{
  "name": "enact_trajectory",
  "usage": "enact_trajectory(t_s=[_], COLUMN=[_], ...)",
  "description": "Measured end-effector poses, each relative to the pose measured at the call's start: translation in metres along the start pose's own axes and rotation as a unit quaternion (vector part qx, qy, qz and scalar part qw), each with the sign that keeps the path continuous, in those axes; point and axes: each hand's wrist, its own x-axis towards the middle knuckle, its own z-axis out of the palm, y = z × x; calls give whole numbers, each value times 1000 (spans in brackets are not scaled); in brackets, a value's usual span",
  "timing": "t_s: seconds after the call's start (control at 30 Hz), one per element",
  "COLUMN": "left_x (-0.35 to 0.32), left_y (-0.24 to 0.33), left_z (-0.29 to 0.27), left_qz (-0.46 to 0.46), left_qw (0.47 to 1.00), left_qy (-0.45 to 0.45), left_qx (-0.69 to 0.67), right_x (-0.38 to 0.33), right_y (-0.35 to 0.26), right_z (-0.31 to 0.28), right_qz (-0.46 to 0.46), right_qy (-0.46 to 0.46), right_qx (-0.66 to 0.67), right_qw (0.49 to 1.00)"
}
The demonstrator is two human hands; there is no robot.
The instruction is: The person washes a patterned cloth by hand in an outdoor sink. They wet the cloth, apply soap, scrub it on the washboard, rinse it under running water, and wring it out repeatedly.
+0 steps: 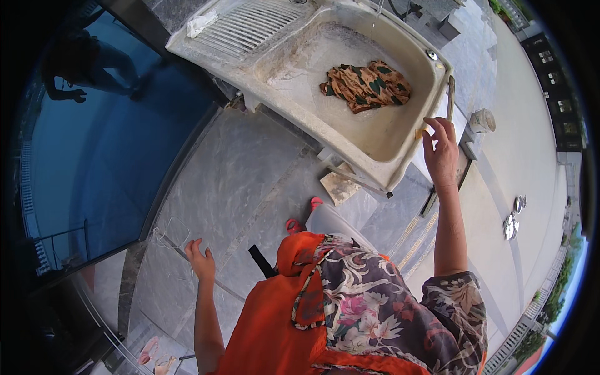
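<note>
Bunched up in the basin of the worn, cream-coloured sink (294,115) lies a wet-looking orange-brown cloth (367,85) with dark green patches. At the sink's right rim my right hand (441,153) has its thumb and fingers closed about a small yellow piece of soap (422,133). Part of that piece is hidden by the fingers. My left hand (201,261) hangs low on the left, over the floor, fingers apart and holding nothing. A thin stream of water (376,14) falls into the basin at its far side.
A ribbed drainboard (247,31) with a crumpled white item (201,24) adjoins the basin. Right of the sink stands a small whitish bucket (482,120). A dark glass panel (119,144) borders the left. Metal dishes (511,225) lie farther right, and a thin pale cord (172,237) is near my left hand.
</note>
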Motion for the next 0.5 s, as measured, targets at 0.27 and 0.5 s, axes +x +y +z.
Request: enact_trajectory(t_s=[0.27,0.5], left_x=[206,383], left_y=[212,324], left_z=[-16,-6], left_qz=[152,242], left_qw=[978,967], left_qy=[23,24], left_qx=[-141,-73], right_x=[97,184], right_y=[171,107], right_z=[231,391], right_qz=[272,464], right_qy=[-172,-133], right_qx=[40,-80], right_qw=[946,872])
